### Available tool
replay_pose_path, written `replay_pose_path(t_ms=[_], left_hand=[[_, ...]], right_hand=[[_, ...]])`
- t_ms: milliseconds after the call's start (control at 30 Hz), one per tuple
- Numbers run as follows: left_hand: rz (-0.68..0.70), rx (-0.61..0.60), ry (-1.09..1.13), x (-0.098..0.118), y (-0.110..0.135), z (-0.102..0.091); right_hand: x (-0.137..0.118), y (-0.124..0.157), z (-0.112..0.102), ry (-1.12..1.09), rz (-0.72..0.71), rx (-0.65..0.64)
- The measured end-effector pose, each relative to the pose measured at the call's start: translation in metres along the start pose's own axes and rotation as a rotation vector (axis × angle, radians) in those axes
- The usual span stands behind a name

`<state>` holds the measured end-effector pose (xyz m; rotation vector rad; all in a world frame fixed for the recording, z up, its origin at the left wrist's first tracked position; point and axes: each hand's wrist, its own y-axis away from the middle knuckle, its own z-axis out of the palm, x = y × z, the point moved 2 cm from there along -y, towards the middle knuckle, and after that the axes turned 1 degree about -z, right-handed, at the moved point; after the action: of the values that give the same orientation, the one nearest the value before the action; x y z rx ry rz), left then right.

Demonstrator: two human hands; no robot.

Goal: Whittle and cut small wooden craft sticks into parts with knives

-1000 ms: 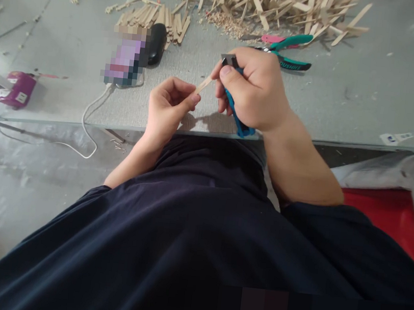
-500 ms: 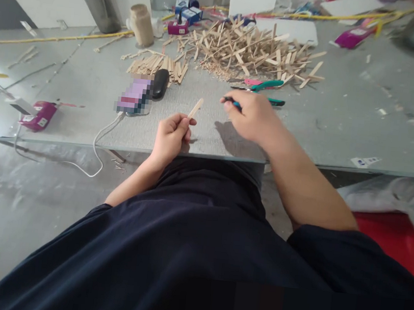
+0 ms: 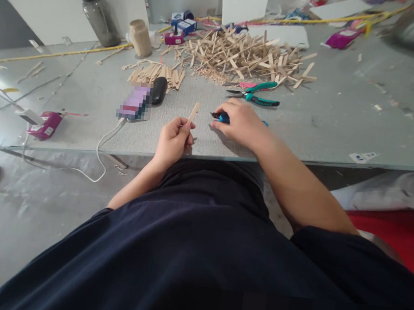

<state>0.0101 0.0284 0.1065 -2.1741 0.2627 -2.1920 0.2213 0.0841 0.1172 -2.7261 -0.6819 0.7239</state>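
My left hand (image 3: 172,141) is closed on a short wooden stick (image 3: 194,111), which points up and away from me near the table's front edge. My right hand (image 3: 240,124) lies low on the grey table (image 3: 325,118), its fingers wrapped over blue-handled cutters (image 3: 222,118) whose dark tip shows at the left of the hand. The stick and the cutters are a little apart.
Green-handled pliers (image 3: 259,99) lie just beyond my right hand. Behind them is a big heap of wooden sticks (image 3: 239,55), with a smaller stack (image 3: 154,74) to its left. A phone on a white cable (image 3: 135,102), a black case (image 3: 159,90), a magenta tool (image 3: 45,124), a jar (image 3: 140,38) and a bottle (image 3: 99,13) stand on the left.
My right hand has taken the cutters off the stick and lowered them onto the table. My left hand still holds the stick. The view has tilted up, showing more of the table.
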Motion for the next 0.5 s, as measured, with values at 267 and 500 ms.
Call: replay_pose_path(t_ms=[267, 500], left_hand=[[-0.042, -0.041, 0.092, 0.003, -0.001, 0.001], [-0.04, -0.052, 0.128, 0.002, 0.0, 0.001]], right_hand=[[0.009, -0.034, -0.002, 0.013, 0.015, -0.006], [-0.015, -0.163, 0.028, 0.148, 0.054, -0.11]])
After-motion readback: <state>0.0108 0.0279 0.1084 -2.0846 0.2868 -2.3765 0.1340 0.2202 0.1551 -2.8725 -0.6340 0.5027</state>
